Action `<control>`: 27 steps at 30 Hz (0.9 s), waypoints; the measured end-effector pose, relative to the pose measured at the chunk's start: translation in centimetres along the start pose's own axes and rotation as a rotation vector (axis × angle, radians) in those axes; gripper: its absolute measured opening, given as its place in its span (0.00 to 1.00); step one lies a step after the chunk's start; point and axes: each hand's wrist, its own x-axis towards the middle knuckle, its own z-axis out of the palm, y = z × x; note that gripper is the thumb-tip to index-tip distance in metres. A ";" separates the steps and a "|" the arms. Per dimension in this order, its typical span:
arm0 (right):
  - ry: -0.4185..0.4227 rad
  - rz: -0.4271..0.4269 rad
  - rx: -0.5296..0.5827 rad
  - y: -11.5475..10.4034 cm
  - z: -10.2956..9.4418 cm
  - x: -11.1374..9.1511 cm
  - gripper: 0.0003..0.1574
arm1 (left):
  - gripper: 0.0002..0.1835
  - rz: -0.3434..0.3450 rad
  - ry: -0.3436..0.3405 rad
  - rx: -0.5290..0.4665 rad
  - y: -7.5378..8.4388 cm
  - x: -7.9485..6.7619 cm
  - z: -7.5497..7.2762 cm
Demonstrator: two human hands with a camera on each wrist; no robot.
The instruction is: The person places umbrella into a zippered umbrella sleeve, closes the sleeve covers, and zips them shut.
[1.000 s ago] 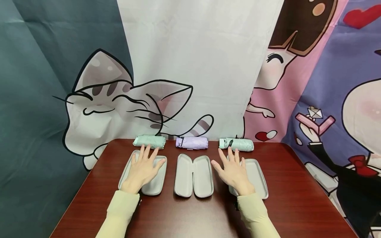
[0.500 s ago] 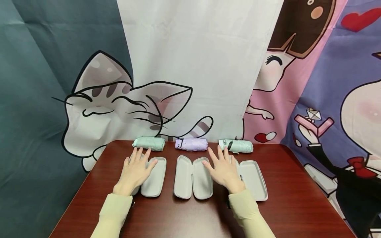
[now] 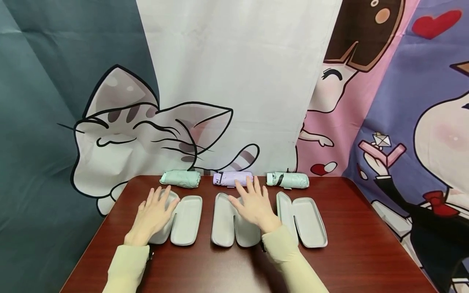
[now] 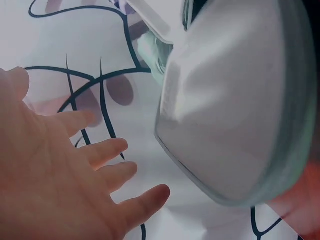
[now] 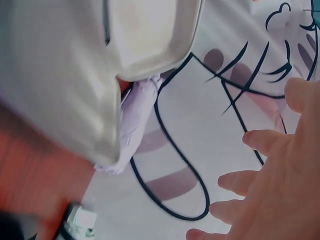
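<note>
My left hand (image 3: 151, 215) hovers over the left half of the left open case (image 3: 187, 221), fingers spread and nothing held. In the left wrist view the palm and straight fingers of that left hand (image 4: 75, 170) stand apart from the case's pale inside (image 4: 230, 100). Over the right half of the middle open case (image 3: 222, 224) is my right hand (image 3: 254, 206), fingers also spread. Its fingertips overlap the folded lavender umbrella (image 3: 227, 179) in the head view. In the right wrist view the lavender umbrella (image 5: 136, 120) shows beyond the case.
A third pale grey case (image 3: 310, 224) lies open on the right of the reddish-brown table (image 3: 351, 252). Folded mint umbrellas lie along the back edge, one at left (image 3: 180, 179) and one at right (image 3: 290, 180). A cartoon-printed cloth (image 3: 234, 81) hangs directly behind the table.
Both hands have moved left, still spread; the right hand has passed from the right case to the middle one, uncovering the right case. Cases and umbrellas lie as before.
</note>
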 end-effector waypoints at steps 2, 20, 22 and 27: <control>-0.010 -0.010 -0.005 -0.5 0.2 0.3 0.41 | 0.42 -0.007 -0.002 -0.011 -0.3 0.0 -0.1; -0.125 -0.143 -0.012 -5.0 2.1 1.9 0.40 | 0.42 -0.084 -0.049 -0.114 -4.1 -0.7 -1.0; -0.127 -0.155 -0.012 -5.3 2.2 2.1 0.39 | 0.41 -0.087 -0.053 -0.133 -4.4 -0.5 -0.9; -0.123 -0.191 -0.030 -5.7 2.7 2.8 0.39 | 0.42 -0.103 -0.071 -0.197 -5.1 -0.1 -0.6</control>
